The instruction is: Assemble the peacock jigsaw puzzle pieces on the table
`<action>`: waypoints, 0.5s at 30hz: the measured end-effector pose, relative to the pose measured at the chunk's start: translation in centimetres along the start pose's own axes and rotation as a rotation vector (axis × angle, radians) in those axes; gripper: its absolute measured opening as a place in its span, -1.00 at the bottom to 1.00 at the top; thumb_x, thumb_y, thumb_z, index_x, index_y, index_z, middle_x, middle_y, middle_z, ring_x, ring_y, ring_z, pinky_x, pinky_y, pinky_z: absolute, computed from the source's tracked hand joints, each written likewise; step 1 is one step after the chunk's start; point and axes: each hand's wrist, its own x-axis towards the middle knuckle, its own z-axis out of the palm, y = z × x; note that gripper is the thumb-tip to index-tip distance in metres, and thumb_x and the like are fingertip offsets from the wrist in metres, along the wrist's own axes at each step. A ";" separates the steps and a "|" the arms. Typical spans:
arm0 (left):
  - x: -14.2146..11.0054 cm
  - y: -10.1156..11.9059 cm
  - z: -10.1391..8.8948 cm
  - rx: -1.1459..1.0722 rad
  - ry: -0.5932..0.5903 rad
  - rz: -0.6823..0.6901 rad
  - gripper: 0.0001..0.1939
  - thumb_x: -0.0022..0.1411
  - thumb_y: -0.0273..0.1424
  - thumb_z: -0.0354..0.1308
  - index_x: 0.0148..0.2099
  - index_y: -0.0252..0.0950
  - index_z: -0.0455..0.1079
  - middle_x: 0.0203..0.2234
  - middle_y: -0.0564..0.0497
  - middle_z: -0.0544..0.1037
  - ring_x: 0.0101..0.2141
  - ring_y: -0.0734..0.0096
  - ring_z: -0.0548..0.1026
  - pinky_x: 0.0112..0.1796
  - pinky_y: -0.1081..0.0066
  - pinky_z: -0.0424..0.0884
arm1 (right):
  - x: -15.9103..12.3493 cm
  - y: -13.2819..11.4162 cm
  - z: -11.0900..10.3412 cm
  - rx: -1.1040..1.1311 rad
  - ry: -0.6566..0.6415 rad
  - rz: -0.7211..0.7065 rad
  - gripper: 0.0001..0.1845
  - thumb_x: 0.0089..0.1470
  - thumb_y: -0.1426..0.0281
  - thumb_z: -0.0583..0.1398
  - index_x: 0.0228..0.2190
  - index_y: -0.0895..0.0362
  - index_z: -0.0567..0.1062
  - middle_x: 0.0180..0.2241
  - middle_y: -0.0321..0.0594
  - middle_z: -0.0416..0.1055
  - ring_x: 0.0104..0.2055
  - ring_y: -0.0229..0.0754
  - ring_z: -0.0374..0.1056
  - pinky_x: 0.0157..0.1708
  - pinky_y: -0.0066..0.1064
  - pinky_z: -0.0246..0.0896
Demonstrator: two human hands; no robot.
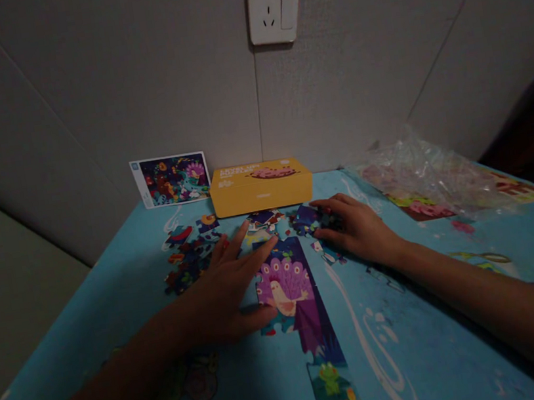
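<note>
My left hand (230, 291) lies with its fingers spread across the left side of the joined jigsaw section (286, 283), which shows a purple peacock. Its thumb rests near the peacock's lower edge, and a fingertip reaches the section's top. From there a strip of joined pieces with a frog (329, 378) runs toward me. My right hand (357, 224) is at the upper right, thumb and forefinger closed around a dark blue puzzle piece (306, 216). Several loose pieces (264, 219) lie between the hands, and a pile of others (189, 264) sits left of my left hand.
A yellow puzzle box (261, 187) stands against the wall, with a picture card (175, 180) leaning beside it. Crumpled clear plastic (432, 170) covers other picture pieces at the right. A wall socket (275, 1) is above the blue patterned tabletop (432, 355).
</note>
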 end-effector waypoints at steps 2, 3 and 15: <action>0.0 0.2 0.0 -0.002 -0.007 -0.010 -0.04 0.24 -0.17 0.20 0.49 -0.17 -0.28 0.43 -0.15 -0.10 0.39 -0.23 -0.37 0.26 -0.32 -0.24 | -0.1 -0.2 -0.1 0.030 0.017 0.025 -0.61 0.14 0.32 0.25 0.00 0.13 0.49 -0.26 -0.10 0.42 -0.23 -0.02 0.40 -0.22 -0.19 0.35; 0.0 0.2 0.0 -0.001 -0.008 -0.014 -0.05 0.24 -0.17 0.19 0.48 -0.17 -0.27 0.43 -0.15 -0.09 0.39 -0.23 -0.37 0.26 -0.32 -0.23 | -0.2 -0.3 -0.1 0.046 0.027 0.037 -0.64 0.14 0.33 0.23 -0.02 0.14 0.50 -0.29 -0.12 0.42 -0.26 -0.05 0.40 -0.25 -0.22 0.34; 0.0 -0.2 0.6 0.008 0.040 0.020 -0.06 0.25 -0.19 0.19 0.48 -0.17 -0.28 0.42 -0.17 -0.05 0.39 -0.26 -0.30 0.25 -0.33 -0.22 | -0.3 -1.0 -1.4 0.497 0.226 0.509 -0.67 0.06 0.12 0.19 -0.49 0.13 0.48 -0.59 -0.26 0.37 -0.56 -0.20 0.23 -0.58 -0.40 0.05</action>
